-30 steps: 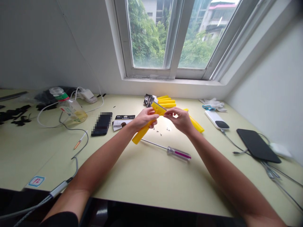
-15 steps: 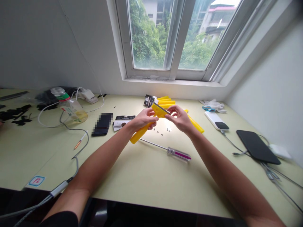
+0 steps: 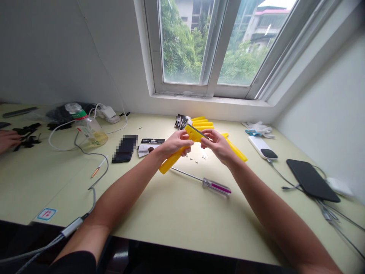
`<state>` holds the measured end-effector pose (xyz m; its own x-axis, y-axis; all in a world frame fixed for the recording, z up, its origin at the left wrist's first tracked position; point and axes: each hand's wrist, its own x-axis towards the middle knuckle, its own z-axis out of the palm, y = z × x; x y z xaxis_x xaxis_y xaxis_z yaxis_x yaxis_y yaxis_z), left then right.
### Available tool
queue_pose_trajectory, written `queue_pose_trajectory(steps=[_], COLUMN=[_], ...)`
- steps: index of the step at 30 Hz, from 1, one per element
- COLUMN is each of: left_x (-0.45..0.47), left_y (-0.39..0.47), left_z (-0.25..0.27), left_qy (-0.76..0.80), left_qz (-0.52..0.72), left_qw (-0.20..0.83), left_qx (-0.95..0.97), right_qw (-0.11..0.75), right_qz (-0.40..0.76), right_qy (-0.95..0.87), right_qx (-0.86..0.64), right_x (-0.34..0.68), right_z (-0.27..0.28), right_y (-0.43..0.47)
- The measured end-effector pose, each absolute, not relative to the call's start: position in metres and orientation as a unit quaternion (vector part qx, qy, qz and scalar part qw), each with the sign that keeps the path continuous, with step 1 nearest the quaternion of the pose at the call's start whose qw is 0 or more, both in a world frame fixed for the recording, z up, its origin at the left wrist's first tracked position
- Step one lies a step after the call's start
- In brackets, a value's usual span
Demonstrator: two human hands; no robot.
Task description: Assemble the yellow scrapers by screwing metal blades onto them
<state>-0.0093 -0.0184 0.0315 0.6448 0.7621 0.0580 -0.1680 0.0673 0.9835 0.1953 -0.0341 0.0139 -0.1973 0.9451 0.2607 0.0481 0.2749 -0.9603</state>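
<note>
A yellow scraper (image 3: 192, 134) with a dark blade strip along its head is held above the desk, its handle slanting down to the left. My left hand (image 3: 177, 144) is wrapped round its neck. At the other end of the head, my right hand (image 3: 217, 145) pinches the corner by the blade. Below them lie a screwdriver (image 3: 215, 186) with a clear and purple handle and several tiny screws (image 3: 196, 162). Another yellow scraper (image 3: 237, 151) rests just beyond my right wrist.
More yellow handles (image 3: 203, 124) and black packets (image 3: 181, 121) lie near the window wall. On the left are a phone (image 3: 125, 148), a card package (image 3: 149, 146), a bottle (image 3: 91, 131) and another person's hand (image 3: 10, 140). A power bank (image 3: 262, 147) and black tablet-like device (image 3: 312, 179) sit right.
The whole view has shifted slightly, and more of the other person's hand shows at the left edge. Both my hands keep their hold on the scraper with little visible movement.
</note>
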Motion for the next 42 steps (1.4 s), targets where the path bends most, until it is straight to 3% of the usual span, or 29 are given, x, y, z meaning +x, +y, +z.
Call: queue_pose_trajectory(steps=[4,6,7,10,12,14,17,22,28,31,38,42], left_x=[-0.009,-0.011,-0.013,-0.021,-0.025,-0.027,-0.028,-0.028,-0.031,-0.03,-0.023,-0.019], left_y=[-0.015,-0.011,-0.008,0.002,0.009,0.012,0.01,0.006,0.013,0.011,0.008,0.008], left_z=[0.031,0.032,0.032,0.031,0.03,0.03,0.034,0.039,0.033,0.035,0.03,0.024], left_qy=[0.261,0.277,0.287,0.311,0.321,0.324,0.322,0.327,0.326,0.334,0.349,0.344], left_qz=[0.374,0.4,0.414,0.457,0.484,0.502,0.506,0.502,0.511,0.51,0.496,0.483], left_qw=[0.69,0.686,0.685,0.68,0.672,0.665,0.663,0.66,0.652,0.649,0.653,0.661], left_qx=[0.563,0.54,0.526,0.482,0.46,0.448,0.448,0.453,0.456,0.455,0.453,0.459], right_qw=[0.464,0.385,0.303,-0.05,-0.212,-0.264,-0.263,-0.202,-0.008,0.13,0.575,0.66], right_qz=[0.394,0.313,0.285,0.293,0.311,0.302,0.273,0.256,0.263,0.284,0.125,0.103], right_qy=[-0.654,-0.703,-0.734,-0.78,-0.765,-0.767,-0.793,-0.81,-0.792,-0.775,-0.679,-0.653], right_qx=[-0.448,-0.51,-0.537,-0.551,-0.523,-0.5,-0.478,-0.487,-0.552,-0.549,-0.439,-0.358], right_x=[0.203,0.209,0.212,0.213,0.207,0.197,0.186,0.196,0.248,0.271,0.272,0.262], right_z=[0.02,0.028,0.033,0.04,0.039,0.035,0.032,0.054,0.101,0.114,0.116,0.11], right_y=[-0.033,-0.037,-0.04,-0.05,-0.056,-0.061,-0.067,-0.076,-0.083,-0.088,-0.087,-0.079])
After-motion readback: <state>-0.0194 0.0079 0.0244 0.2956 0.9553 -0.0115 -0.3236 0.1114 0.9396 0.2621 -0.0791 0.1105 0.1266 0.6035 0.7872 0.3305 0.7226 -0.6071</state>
